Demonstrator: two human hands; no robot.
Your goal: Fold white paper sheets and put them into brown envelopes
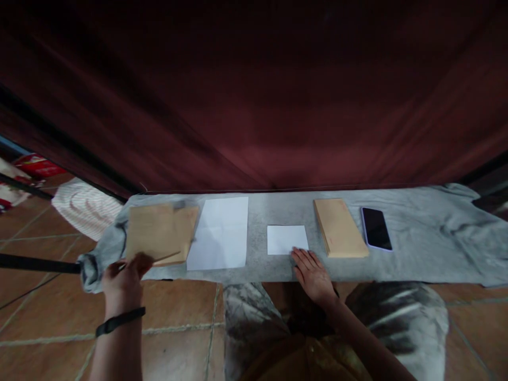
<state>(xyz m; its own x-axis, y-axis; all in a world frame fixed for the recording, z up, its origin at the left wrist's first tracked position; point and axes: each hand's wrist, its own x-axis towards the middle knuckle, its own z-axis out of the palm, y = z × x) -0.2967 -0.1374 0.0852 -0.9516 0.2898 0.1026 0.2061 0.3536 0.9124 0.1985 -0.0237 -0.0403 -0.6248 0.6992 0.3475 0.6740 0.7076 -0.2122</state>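
My left hand is closed on the near edge of a brown paper envelope, which is blurred by motion. Under and beside it lie more brown envelopes. A large sheet of white paper lies just right of them. Flat on the cloth, with fingers stretched out, my right hand touches the lower right corner of a small folded white paper. To the right of that hand rests a neat stack of brown envelopes.
A phone with a purple case lies right of the stack. Grey cloth covers the narrow table. A dark red curtain hangs behind it, and a black pole stands at left. Striped fabric is at far left.
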